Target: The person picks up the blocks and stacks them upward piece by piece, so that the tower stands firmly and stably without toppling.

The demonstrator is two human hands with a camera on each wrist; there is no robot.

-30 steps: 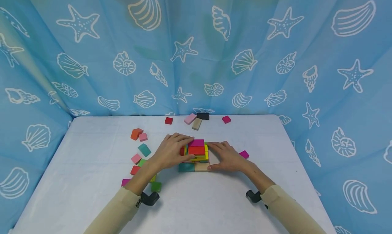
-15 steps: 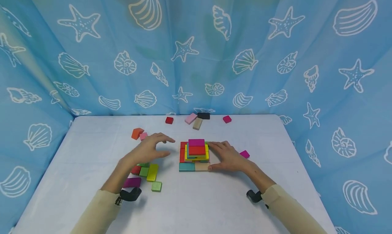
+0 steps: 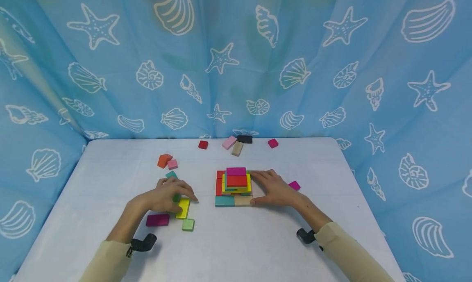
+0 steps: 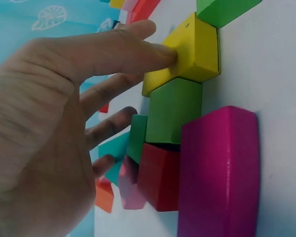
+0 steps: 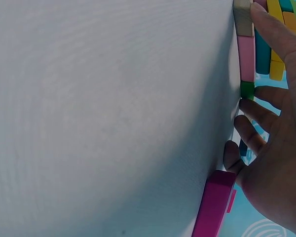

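Observation:
My left hand [image 3: 164, 196] is over a cluster of loose wooden blocks at the left, its thumb against a yellow block [image 4: 192, 49] and its index finger out past the block's other side. Beside that yellow block are a green block [image 4: 172, 108], a red block [image 4: 160, 177] and a magenta block [image 4: 219, 173]. A layered stack of coloured blocks stands at mid-table, topped by a magenta block [image 3: 236, 171] above a red one [image 3: 237, 181]. My right hand [image 3: 274, 189] rests along the stack's right side, thumb at the beige base block [image 5: 243, 19] and fingertips near a green block [image 5: 247, 90].
A light green block [image 3: 188, 225] lies in front of the left cluster. Orange [image 3: 164, 160] and pink [image 3: 172, 164] blocks lie behind it. Along the back edge are red [image 3: 203, 144], black [image 3: 245, 139] and other blocks. A magenta block [image 3: 294, 185] lies right of my right hand.
My left hand has left the stack and moved left and toward me, down to the yellow block. My right hand has stayed at the stack's right side.

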